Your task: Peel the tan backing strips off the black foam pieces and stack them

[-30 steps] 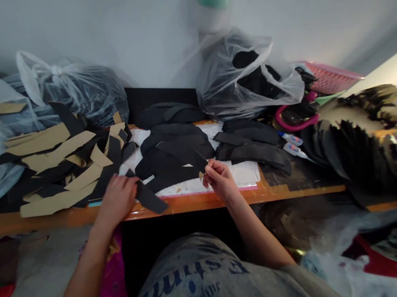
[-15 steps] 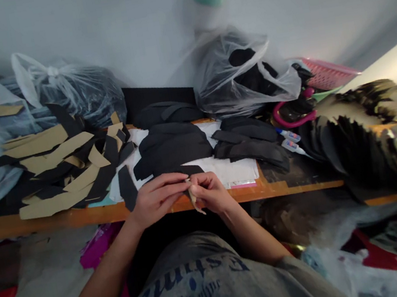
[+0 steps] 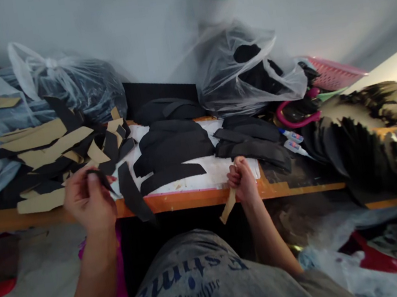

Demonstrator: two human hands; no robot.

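Since the earlier frame, the two hands have parted from their meeting point at the near edge of the white sheet (image 3: 225, 169). Left hand (image 3: 89, 199): now left of the sheet, fingers (image 3: 91, 179) curled and pinching a small black scrap (image 3: 99, 177). Right hand (image 3: 241, 182): at the sheet's near right corner, fingers (image 3: 236, 172) closed in a fist on a tan strip (image 3: 228, 206) that hangs below it. Black strip (image 3: 132, 192): beside the sheet's left edge, its end jutting past the orange tabletop (image 3: 177, 201). Black cut pieces (image 3: 171, 148): stacked on the sheet. Tan-and-black offcuts (image 3: 46, 148): heaped left of it. Two glue tubes (image 3: 292, 142): right of it. Risk: a brush from the left wrist could tip the overhanging black strip to the floor; a loose pinch could drop the small scrap among the offcuts.
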